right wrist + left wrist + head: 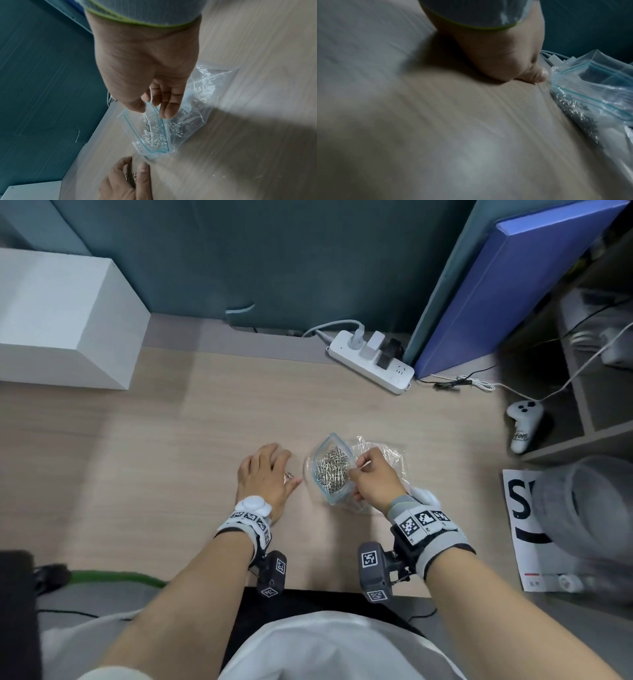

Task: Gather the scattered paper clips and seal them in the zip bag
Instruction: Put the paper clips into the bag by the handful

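Note:
A clear zip bag (322,444) (130,125) (590,86) with a blue seal strip lies on the wooden table, its mouth held wide. Many silver paper clips (331,472) (154,129) fill it. My right hand (358,465) (152,106) pinches the bag's right rim between thumb and fingers. My left hand (274,470) (123,182) lies palm down just left of the bag, fingers fairly straight. A few loose clips (288,475) (131,177) peek out between its thumb and forefinger. The left wrist view is blurred and shows only the palm and thumb tip (541,77) on the table.
A second crumpled clear bag (390,451) lies under my right hand. A power strip (371,361) sits at the back, a white box (65,320) back left, a blue board (507,285) back right. A white controller (524,422), a printed sheet (524,525) and a grey container (589,508) stand at the right.

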Demonstrator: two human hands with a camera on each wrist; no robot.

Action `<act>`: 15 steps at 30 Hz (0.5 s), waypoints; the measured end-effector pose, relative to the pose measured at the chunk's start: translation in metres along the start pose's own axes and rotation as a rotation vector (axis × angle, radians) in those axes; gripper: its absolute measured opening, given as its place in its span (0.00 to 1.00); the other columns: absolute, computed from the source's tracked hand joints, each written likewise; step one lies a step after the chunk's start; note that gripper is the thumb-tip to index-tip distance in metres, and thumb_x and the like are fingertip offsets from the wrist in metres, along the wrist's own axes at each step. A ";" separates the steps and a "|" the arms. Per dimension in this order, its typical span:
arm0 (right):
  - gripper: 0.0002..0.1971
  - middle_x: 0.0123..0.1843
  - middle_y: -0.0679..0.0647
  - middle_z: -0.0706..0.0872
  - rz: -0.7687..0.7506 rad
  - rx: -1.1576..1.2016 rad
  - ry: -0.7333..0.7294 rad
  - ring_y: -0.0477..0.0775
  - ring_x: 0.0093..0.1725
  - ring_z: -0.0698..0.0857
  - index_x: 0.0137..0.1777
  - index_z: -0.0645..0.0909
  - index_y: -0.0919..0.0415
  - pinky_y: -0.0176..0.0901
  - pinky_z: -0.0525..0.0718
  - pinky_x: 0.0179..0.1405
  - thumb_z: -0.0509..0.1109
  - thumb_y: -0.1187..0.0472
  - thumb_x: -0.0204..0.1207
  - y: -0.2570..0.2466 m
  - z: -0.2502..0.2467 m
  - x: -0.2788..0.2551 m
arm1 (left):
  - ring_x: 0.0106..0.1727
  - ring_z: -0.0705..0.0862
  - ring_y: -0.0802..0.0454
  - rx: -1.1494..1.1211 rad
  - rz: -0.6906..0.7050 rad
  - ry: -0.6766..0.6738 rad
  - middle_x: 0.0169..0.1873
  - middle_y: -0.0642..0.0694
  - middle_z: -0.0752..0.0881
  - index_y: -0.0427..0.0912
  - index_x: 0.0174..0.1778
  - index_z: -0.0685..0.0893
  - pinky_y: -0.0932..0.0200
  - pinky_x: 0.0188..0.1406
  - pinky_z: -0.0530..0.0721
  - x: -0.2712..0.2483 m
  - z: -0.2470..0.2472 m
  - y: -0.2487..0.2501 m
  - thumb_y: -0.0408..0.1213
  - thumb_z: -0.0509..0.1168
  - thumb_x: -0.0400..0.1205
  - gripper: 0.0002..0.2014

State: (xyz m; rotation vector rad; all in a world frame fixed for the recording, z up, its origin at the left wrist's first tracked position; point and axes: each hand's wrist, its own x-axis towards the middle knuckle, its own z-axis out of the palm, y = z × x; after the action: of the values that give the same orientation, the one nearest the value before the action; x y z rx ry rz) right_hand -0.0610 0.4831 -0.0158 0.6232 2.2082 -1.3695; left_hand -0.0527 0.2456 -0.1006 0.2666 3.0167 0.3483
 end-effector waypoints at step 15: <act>0.07 0.35 0.58 0.87 -0.003 -0.031 0.007 0.61 0.30 0.87 0.50 0.70 0.54 0.54 0.86 0.34 0.68 0.62 0.83 -0.002 0.007 0.011 | 0.58 0.76 0.47 -0.094 0.018 -0.095 0.57 0.55 0.79 0.56 0.58 0.78 0.48 0.53 0.76 0.029 -0.026 -0.020 0.53 0.64 0.85 0.10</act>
State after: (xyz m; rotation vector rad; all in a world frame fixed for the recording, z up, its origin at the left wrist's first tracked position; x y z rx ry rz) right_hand -0.0700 0.4779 -0.0240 0.6142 2.2324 -1.3346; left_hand -0.0870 0.2261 -0.0825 0.2941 2.8972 0.4634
